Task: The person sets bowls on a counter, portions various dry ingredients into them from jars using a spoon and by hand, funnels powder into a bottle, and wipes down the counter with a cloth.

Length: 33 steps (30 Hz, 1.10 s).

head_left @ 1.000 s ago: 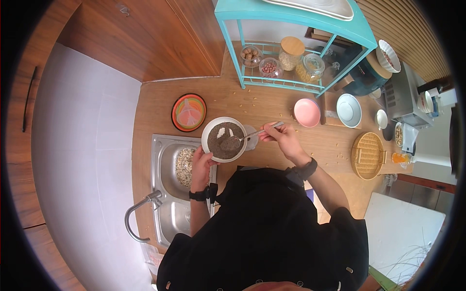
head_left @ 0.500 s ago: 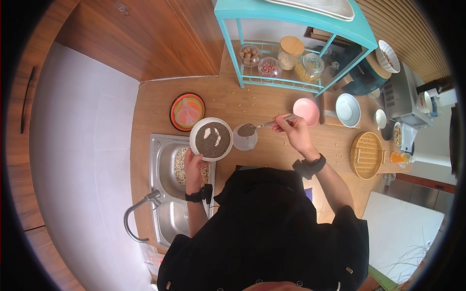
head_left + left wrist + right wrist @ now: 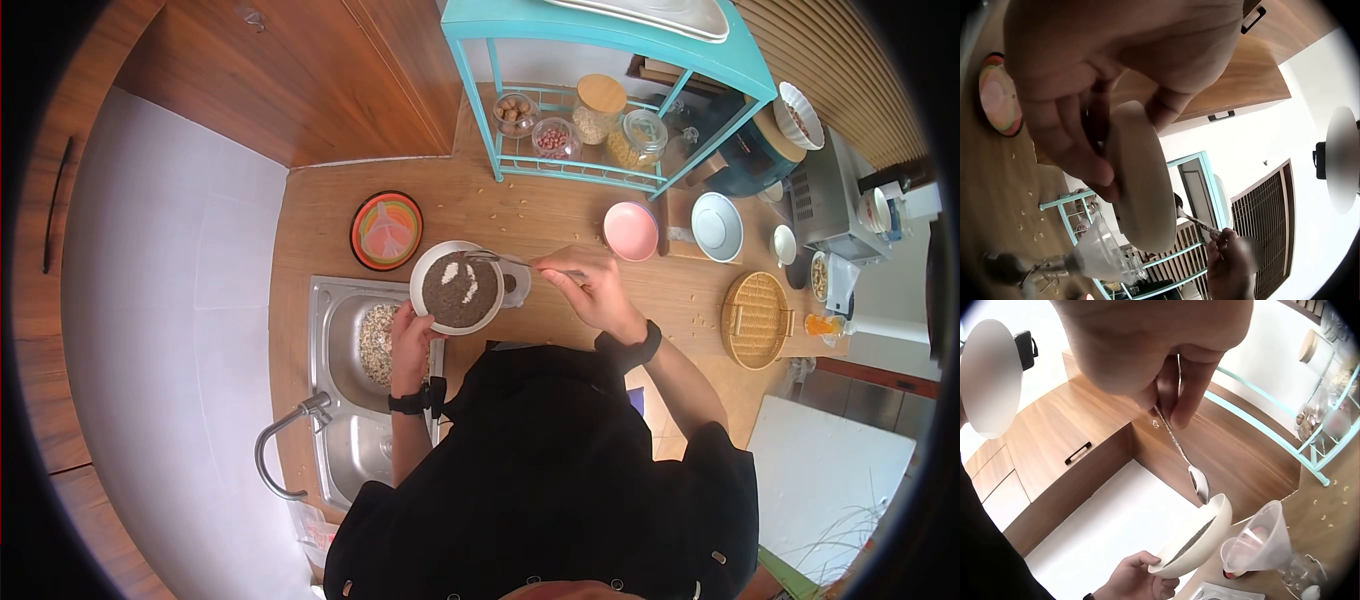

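My left hand [image 3: 410, 350] grips the near rim of a white bowl [image 3: 420, 275], thumb at the edge and fingers beneath. Dark grey-brown powder with white streaks [image 3: 458, 305] fills much of it. In the right wrist view the bowl tilts. My right hand [image 3: 592, 288] pinches the handle of a metal spoon [image 3: 1198, 481], whose tip overlaps the bowl's far rim. A translucent funnel [image 3: 1274, 540] sits in the mouth of a clear glass jar [image 3: 1305, 575] just right of the bowl; some dark powder shows in the funnel from the head view.
A steel sink [image 3: 322, 340] with a grainy mix in one basin lies by my left hand. Nested colourful plates [image 3: 357, 240] are behind it. Right of the funnel stand a pink bowl [image 3: 631, 232], a pale blue bowl [image 3: 718, 228] and a woven tray [image 3: 755, 320]. A turquoise rack [image 3: 480, 110] holds jars.
The spoon carried dark powder from the bowl rightward over the funnel, then swung back left to the bowl, its load gone. The bowl shifted left, then back right beside the funnel.
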Each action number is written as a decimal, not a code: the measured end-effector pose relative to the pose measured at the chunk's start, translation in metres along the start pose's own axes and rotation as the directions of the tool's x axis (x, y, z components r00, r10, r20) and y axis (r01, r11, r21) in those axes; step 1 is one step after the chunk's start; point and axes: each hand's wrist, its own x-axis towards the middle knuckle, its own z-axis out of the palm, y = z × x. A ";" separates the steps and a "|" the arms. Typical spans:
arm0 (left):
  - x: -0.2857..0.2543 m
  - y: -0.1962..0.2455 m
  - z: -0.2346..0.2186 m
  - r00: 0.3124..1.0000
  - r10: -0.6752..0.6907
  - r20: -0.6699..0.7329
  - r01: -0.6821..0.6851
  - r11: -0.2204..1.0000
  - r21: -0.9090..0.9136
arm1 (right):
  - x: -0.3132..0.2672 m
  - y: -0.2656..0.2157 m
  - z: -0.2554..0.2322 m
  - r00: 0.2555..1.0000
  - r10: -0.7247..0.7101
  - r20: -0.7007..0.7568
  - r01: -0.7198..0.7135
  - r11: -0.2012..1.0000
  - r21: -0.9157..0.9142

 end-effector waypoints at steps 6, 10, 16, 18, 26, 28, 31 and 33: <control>0.003 -0.002 0.005 0.996 -0.014 0.092 0.018 0.999 -0.047 | -0.006 0.014 0.015 0.982 0.184 0.039 -0.186 0.981 0.051; 0.007 -0.002 0.011 0.988 -0.042 0.149 0.052 0.997 -0.064 | -0.017 0.020 0.025 0.948 0.292 0.125 -0.317 0.898 0.305; 0.006 0.003 0.012 0.984 -0.055 0.170 0.067 0.996 -0.065 | -0.017 0.012 0.011 0.952 0.249 0.177 -0.290 0.917 0.272; 0.005 0.003 0.012 0.986 -0.049 0.162 0.059 0.997 -0.054 | -0.015 0.012 0.011 0.967 0.238 0.095 -0.255 0.926 0.279; 0.004 0.005 0.016 0.988 -0.013 0.152 0.025 0.997 -0.077 | -0.013 -0.009 0.023 0.972 -0.138 0.193 0.121 0.988 0.095; 0.004 0.005 0.014 0.988 -0.019 0.155 0.034 0.995 -0.091 | -0.013 -0.014 0.014 0.967 -0.092 0.239 0.068 0.992 0.111; 0.005 0.005 0.011 0.987 -0.021 0.157 0.037 0.994 -0.101 | -0.012 -0.012 0.002 0.971 0.017 0.240 -0.049 0.990 0.130; 0.004 0.004 0.011 0.987 -0.020 0.158 0.036 0.995 -0.097 | -0.011 -0.006 -0.003 0.978 0.085 0.192 -0.113 0.984 0.137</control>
